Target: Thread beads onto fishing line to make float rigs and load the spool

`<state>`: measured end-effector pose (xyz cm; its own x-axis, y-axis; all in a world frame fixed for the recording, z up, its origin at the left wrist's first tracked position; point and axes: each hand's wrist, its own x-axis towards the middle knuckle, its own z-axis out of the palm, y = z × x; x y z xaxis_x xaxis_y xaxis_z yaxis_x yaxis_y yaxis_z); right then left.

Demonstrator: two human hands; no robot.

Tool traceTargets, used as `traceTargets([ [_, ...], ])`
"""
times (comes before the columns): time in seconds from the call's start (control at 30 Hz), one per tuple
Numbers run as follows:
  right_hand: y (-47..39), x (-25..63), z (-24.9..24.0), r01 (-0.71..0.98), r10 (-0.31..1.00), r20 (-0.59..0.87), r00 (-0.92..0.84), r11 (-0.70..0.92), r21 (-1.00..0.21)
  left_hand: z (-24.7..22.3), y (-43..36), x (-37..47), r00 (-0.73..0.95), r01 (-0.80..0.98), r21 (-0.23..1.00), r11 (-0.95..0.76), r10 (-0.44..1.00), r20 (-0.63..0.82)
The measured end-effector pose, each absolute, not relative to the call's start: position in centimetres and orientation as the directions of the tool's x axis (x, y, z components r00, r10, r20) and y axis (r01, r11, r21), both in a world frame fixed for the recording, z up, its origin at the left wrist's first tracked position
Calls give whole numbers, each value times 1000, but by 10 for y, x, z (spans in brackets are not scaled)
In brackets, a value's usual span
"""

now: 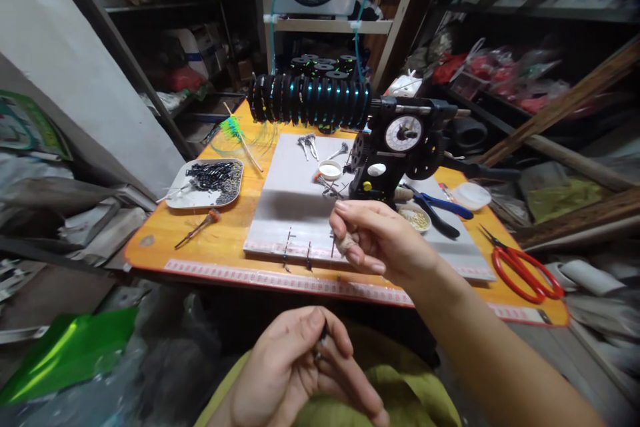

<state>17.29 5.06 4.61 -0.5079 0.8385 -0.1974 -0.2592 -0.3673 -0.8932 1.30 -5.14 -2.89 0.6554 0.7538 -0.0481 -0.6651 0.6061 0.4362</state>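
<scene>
the left hand (295,360) is hanging in front of the worktop (240,220), below its front edge, and is pinching a small dark piece (324,331) between thumb and forefinger, its other fingers curving loosely. the piece is pointing mostly upward, its long axis leaning slightly; the fingers are hiding part of it, so its full length is staying unclear. the right hand (383,233) is hovering over the front edge of the pale board (280,203), thumb and forefinger tips coming close together; whether anything fine is lying between them i cannot tell. a beige wrap (345,243) is showing among its fingers. on the board's front edge, left of that hand, slim dark pieces (309,257) are lying with long axes running front to back, their near ends reaching the rim. a measuring tape (280,278) is following the worktop's front edge. room for moving is opening between the hands and over the board's left front corner. toward the right, a dish of gold beads (414,217), pliers (447,205) and, by the worktop's right front corner, red-handled scissors (498,252) are bounding the right forearm's space
</scene>
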Motion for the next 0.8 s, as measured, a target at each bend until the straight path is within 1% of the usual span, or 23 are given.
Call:
traceTargets([
  [0.33, 51, 173, 46, -228, 846, -190, -498, -340, -912, -30, -56, 12, 691, -638, 417, 647, 720, -61],
  [0.4, 51, 174, 44, -220, 847, -178, -500, -324, -920, -28, -55, 11, 692, -628, 434, 646, 719, -68],
  [0.47, 52, 175, 44, -213, 850, -160, -502, -300, -930, -23, -49, 9, 656, -606, 537, 587, 750, -80],
  [0.53, 52, 176, 46, -175, 852, -127, -508, -246, -953, -15, -39, 6, 578, -552, 702, 449, 813, -65],
  [0.6, 52, 177, 51, -87, 854, -84, -513, -149, -985, -5, -26, 4, 508, -460, 839, 289, 861, -18],
  [0.7, 52, 178, 61, 96, 854, -42, -519, 9, -995, 11, -6, 6, 442, -336, 928, 163, 897, 3],
  [0.8, 52, 178, 69, 217, 860, -19, -510, 107, -970, 22, 7, 11, 377, -273, 953, 135, 926, -23],
])
